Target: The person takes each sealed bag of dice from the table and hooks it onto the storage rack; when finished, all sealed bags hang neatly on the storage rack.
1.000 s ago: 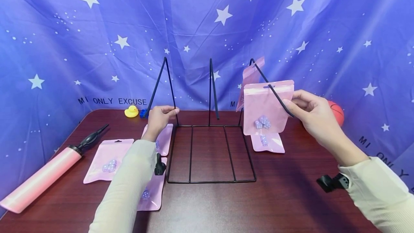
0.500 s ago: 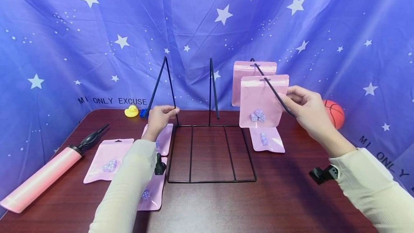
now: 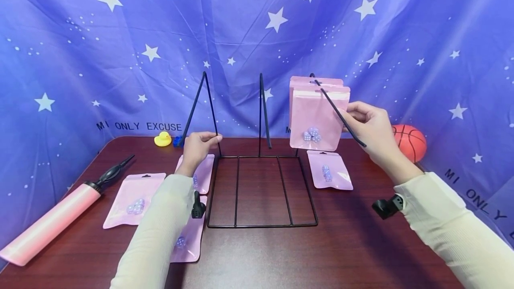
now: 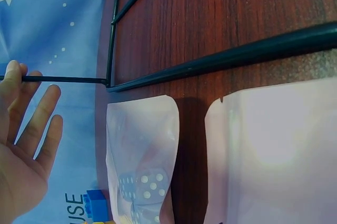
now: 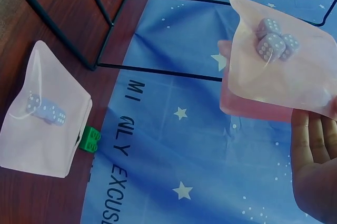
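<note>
On the dark red wooden table point(image 3: 349, 244), two hands work at a black wire display rack point(image 3: 261, 191).

The right hand point(image 3: 371, 130) pinches the edge of a pink plastic pouch of pale dice point(image 3: 317, 115), threaded on the rack's slanting right-hand hook point(image 3: 339, 113) just in front of a second hanging pink pouch point(image 3: 299, 81). The left hand point(image 3: 196, 146) curls its fingers round the rack's left upright rod point(image 3: 212, 110), with more pink pouches lying flat beside the base.

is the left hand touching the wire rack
Touching. The head view shows the left hand with fingertips on the left upright of the wire rack; the left wrist view shows a fingertip against the rod.
</note>
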Tool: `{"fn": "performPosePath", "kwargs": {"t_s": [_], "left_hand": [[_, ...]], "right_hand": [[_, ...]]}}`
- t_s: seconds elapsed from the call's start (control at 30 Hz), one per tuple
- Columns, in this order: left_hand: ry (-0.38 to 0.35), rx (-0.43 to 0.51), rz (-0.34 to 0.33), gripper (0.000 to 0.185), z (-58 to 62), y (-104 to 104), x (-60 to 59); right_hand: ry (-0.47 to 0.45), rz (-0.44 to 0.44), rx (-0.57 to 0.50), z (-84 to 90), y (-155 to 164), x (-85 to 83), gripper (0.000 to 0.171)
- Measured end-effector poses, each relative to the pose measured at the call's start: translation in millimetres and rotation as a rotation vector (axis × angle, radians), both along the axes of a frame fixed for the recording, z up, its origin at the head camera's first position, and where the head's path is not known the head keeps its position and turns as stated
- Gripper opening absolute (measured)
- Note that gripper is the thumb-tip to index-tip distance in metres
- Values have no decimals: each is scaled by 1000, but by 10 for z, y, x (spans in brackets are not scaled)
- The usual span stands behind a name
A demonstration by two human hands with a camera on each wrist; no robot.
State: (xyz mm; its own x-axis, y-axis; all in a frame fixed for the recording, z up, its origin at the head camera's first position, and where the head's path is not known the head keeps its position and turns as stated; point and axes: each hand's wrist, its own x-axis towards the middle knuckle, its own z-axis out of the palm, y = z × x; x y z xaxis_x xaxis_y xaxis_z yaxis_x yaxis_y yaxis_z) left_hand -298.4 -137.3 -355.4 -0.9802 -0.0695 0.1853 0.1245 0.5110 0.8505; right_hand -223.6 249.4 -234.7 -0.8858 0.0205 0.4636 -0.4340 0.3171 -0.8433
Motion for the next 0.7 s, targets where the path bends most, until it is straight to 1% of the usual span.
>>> {"fn": "performPosePath", "kwargs": {"t_s": [0.3, 0.53, 0.7], "left_hand": [[-3, -2, 3, 33, -1, -3, 12], [15, -16, 8, 33, -15, -4, 1], [26, -23, 15, 32, -25, -2, 1]], "right_hand": [[11, -68, 71, 27, -35, -86, 10], [27, -51, 20, 17, -67, -184, 9], [28, -43, -13, 4, -86, -243, 13]]}}
